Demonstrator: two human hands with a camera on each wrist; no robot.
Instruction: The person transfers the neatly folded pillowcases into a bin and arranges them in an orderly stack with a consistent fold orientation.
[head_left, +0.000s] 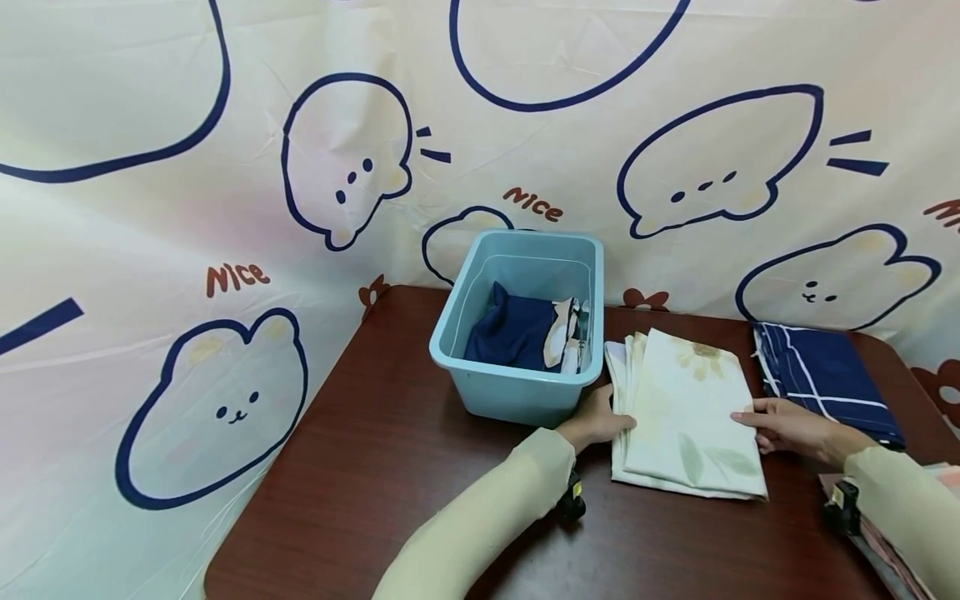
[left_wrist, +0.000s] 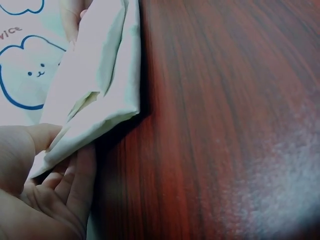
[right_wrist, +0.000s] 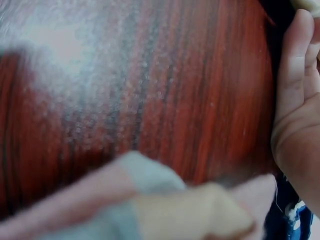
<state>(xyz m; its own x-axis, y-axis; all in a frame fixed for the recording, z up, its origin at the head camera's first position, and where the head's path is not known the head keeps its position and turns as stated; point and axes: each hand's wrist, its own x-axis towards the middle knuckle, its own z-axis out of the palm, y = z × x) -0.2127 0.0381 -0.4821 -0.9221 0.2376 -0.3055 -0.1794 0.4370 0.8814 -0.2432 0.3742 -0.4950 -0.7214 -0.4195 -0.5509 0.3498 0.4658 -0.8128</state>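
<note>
A folded cream cloth point(head_left: 693, 417) with a flower and leaf print lies in front of me, right of the blue bin. My left hand point(head_left: 600, 417) grips its left edge; in the left wrist view the thumb is on top and the fingers point(left_wrist: 82, 172) are curled underneath the folded layers point(left_wrist: 95, 120). At the opposite edge, my right hand point(head_left: 787, 425) pinches the cloth between thumb and fingers. Only part of that hand point(right_wrist: 300, 95) shows in the right wrist view, at the right border.
A light blue bin point(head_left: 517, 392) holding a navy cloth point(head_left: 510, 333) and patterned pieces stands at the table's back. A folded navy cloth point(head_left: 825, 375) with white lines lies at right. Beneath my right forearm is a pinkish striped cloth point(right_wrist: 195, 210). Brown table point(head_left: 360, 467) extends leftward.
</note>
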